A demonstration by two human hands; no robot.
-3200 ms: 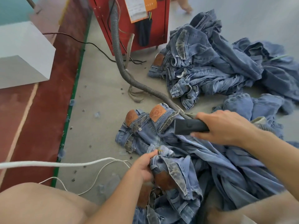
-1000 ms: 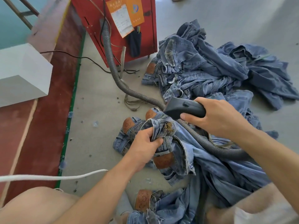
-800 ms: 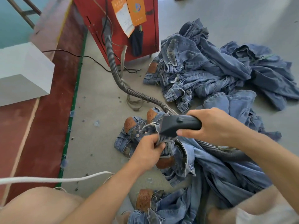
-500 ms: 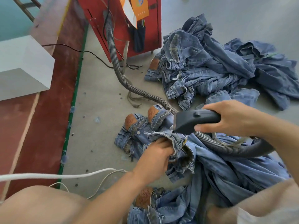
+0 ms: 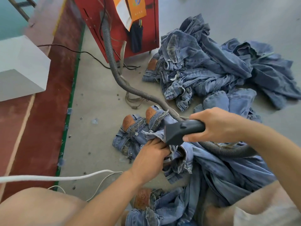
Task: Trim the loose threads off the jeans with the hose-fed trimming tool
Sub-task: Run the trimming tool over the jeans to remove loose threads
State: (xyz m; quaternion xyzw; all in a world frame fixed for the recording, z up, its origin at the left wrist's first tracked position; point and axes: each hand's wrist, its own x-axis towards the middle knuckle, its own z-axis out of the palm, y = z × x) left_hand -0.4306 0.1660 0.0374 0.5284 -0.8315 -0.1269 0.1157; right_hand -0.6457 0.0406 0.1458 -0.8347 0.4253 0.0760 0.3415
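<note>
The right hand grips the black hose-fed trimming tool; the left hand bunches the blue denim jeans waistband. The head (very near the fingers) could nick them or catch the cloth.

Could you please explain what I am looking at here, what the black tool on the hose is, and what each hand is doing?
This is one picture from a camera worn on a person's head, looking down at their own hands. The right hand grips a black trimming tool fed by a grey ribbed hose, which runs back to a red cabinet. The left hand bunches up part of a pair of jeans, with the tool's head right against the denim by its fingers. More jeans lie in a pile on the grey floor. A white cord crosses the bottom left.
</note>
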